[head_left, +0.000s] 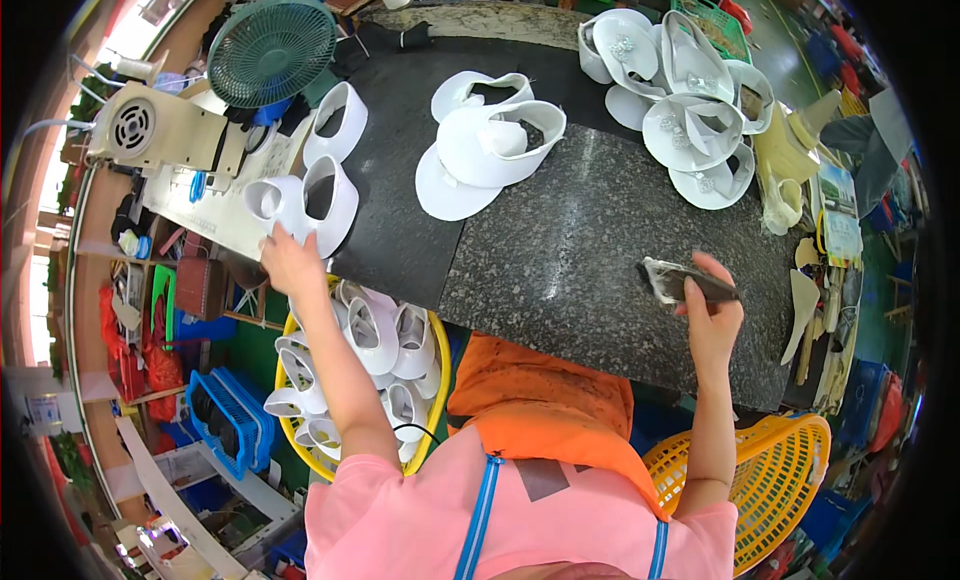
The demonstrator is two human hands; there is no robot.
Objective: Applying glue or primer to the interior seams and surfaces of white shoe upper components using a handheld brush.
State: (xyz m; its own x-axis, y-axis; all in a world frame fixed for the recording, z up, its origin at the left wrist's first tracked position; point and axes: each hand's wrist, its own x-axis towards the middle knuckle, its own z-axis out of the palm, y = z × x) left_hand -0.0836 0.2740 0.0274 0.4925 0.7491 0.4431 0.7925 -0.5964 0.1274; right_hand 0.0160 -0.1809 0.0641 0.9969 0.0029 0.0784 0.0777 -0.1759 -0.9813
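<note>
My left hand (291, 263) reaches to the left of the table, its fingers at the lower edge of a white shoe upper (272, 198); they seem to grip it, though the contact is partly hidden. Another white upper (340, 212) stands against it, with one more beyond. Over the dark speckled tabletop (590, 280), my right hand (711, 315) is closed round a flat brush (688, 280) with a dark handle and pale bristles. Several white uppers (480, 155) lie in an overlapping group at the middle. At the far right is a pile of uppers (690, 130) with shiny ornaments.
A green fan (272, 50) and a beige machine (150, 127) stand at the far left. Below the table's front edge, a yellow basket (438, 355) holds several white uppers. A yellow-orange basket (780, 480) sits at the near right. A yellowish container (785, 160) stands on the right edge.
</note>
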